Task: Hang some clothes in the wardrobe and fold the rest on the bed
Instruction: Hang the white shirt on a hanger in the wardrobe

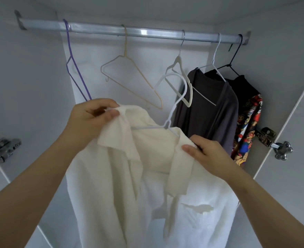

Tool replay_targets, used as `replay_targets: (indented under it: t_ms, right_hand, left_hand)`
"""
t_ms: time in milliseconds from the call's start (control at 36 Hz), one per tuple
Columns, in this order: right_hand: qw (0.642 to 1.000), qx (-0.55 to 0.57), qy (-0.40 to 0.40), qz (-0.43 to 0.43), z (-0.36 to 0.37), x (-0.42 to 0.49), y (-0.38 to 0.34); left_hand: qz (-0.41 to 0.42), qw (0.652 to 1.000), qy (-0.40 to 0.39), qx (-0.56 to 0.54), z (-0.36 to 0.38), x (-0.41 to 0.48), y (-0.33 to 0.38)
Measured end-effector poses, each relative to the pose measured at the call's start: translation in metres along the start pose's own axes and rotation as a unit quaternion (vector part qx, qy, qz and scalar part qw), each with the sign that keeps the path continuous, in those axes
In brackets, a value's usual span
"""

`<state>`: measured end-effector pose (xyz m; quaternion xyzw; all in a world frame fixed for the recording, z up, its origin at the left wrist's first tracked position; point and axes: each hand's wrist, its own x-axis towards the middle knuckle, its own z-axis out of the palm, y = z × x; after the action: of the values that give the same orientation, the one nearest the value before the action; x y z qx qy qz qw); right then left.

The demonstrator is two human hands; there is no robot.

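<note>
Spreading the white shirt's collar, the left hand pinches its left side and the right hand grips the right shoulder, probably to seat the white hanger inside the neck. Both are held below the rail's middle, among empty hangers; dark garments fill its right end.

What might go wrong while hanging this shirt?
The white hanger sits crooked inside the white shirt, and the left hand and right hand seem to pinch only collar fabric, so it might slide out. Its free hook looks close to the empty cream hanger and could snag it.
</note>
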<state>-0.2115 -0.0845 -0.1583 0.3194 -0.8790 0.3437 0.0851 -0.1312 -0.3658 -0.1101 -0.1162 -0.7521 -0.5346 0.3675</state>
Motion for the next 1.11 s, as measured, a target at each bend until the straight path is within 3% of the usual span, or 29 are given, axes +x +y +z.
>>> replay_targets:
  t_ms: [56, 111, 167, 222, 278, 333, 417, 528, 611, 694, 750, 833, 889, 1111]
  right_hand:
    - [1.000, -0.011, 0.025, 0.010, 0.001, 0.000, 0.003]
    - [0.998, -0.029, 0.059, 0.015, 0.002, 0.001, 0.005]
    - [0.996, -0.036, 0.076, 0.014, 0.002, 0.000, 0.005]
    - [0.996, -0.032, 0.081, 0.016, 0.002, 0.000, 0.005]
    - [0.996, -0.021, 0.088, 0.015, 0.003, -0.001, 0.005]
    - [0.995, -0.007, 0.097, 0.015, 0.003, 0.000, 0.004]
    - [0.994, 0.011, 0.103, 0.017, 0.002, -0.001, 0.002]
    - [0.989, 0.067, 0.134, 0.004, -0.003, -0.003, -0.001]
    - [0.979, 0.085, 0.182, 0.018, -0.010, -0.001, 0.002]
    - [0.973, 0.112, 0.200, 0.014, -0.017, -0.001, 0.003]
    - [0.971, 0.181, 0.155, -0.001, -0.020, -0.002, -0.003]
    - [0.994, 0.060, 0.081, -0.037, -0.020, -0.002, -0.010]
    - [0.993, 0.004, 0.099, -0.058, -0.020, -0.001, -0.009]
    - [0.960, 0.201, 0.195, -0.002, -0.014, -0.006, -0.008]
  left_hand:
    - [0.000, 0.993, -0.113, -0.014, -0.003, -0.001, 0.014]
    - [-0.037, 0.960, -0.276, 0.042, -0.010, 0.000, 0.023]
    - [-0.043, 0.930, -0.337, 0.141, -0.014, 0.004, 0.025]
    - [0.004, 0.932, -0.260, 0.253, -0.011, 0.010, 0.020]
    - [0.035, 0.937, -0.181, 0.298, -0.002, 0.011, 0.013]
    - [0.000, 0.932, -0.221, 0.286, 0.010, 0.009, 0.009]
    - [-0.035, 0.895, -0.290, 0.336, 0.027, 0.002, 0.005]
    - [-0.027, 0.928, -0.186, 0.321, 0.037, 0.002, 0.005]
    - [-0.017, 0.944, -0.154, 0.290, 0.040, 0.004, 0.003]
    - [-0.036, 0.953, -0.153, 0.259, 0.043, 0.004, 0.001]
    - [-0.040, 0.953, -0.167, 0.250, 0.048, 0.003, 0.000]
    - [-0.022, 0.952, -0.180, 0.247, 0.060, 0.000, -0.001]
    - [-0.025, 0.953, -0.176, 0.247, 0.064, 0.000, -0.001]
    - [-0.051, 0.957, -0.188, 0.217, 0.067, -0.002, 0.003]
